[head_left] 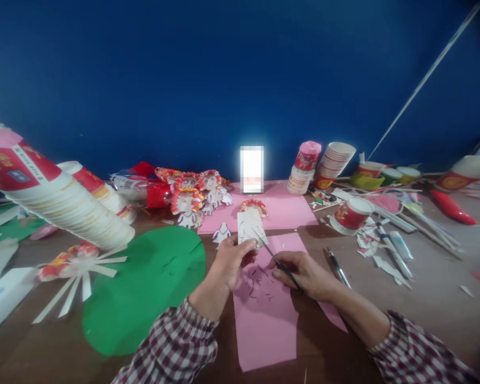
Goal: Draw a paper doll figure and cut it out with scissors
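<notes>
While the bare left hand (232, 261) pinches a white, line-drawn paper piece (248, 225) above the pink paper sheet (266, 338), the bare right hand (306, 272) is closed around slim, dark-handled scissors (285, 269), whose blades overlap that piece at its four o'clock side. A red-and-yellow paper arc (260, 206) shows at the piece's twelve o'clock. From the hands, a rounded green sheet (144, 304) lies toward eight o'clock, a red-and-white paper cup (350, 214) toward two.

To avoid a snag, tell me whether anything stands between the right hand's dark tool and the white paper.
Nothing visible does: in this view the dark tool, gripped by the right hand, overlaps the white paper held in the left hand.
</notes>
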{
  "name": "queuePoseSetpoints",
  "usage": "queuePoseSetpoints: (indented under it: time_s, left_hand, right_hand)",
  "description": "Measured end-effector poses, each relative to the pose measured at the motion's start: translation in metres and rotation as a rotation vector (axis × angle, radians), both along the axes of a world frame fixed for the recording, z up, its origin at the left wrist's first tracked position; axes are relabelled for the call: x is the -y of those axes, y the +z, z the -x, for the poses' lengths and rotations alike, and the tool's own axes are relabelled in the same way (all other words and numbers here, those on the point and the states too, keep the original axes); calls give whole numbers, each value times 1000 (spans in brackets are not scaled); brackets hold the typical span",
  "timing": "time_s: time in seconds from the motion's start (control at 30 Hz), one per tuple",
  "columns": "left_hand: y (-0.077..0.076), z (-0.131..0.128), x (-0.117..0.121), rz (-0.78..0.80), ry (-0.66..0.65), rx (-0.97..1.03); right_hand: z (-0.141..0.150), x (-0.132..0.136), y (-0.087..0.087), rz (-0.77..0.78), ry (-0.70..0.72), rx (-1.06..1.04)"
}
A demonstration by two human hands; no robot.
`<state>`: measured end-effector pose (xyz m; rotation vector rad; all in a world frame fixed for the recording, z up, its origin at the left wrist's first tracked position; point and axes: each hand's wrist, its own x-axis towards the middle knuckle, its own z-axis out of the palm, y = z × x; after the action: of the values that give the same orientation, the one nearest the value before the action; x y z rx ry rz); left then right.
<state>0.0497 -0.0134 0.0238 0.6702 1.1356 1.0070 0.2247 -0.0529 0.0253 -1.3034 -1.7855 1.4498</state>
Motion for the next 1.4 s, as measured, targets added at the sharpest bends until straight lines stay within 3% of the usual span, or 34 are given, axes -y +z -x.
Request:
queuePoseSetpoints:
  time_s: [0.43, 1.4]
  left_hand:
    - [-2, 0, 1, -71, -46, -126]
    - [-1, 0, 3, -67, -79, -110]
  right_hand:
    - [1, 1, -1, 67, 24, -104]
    - [-5, 1, -4, 127, 78, -230]
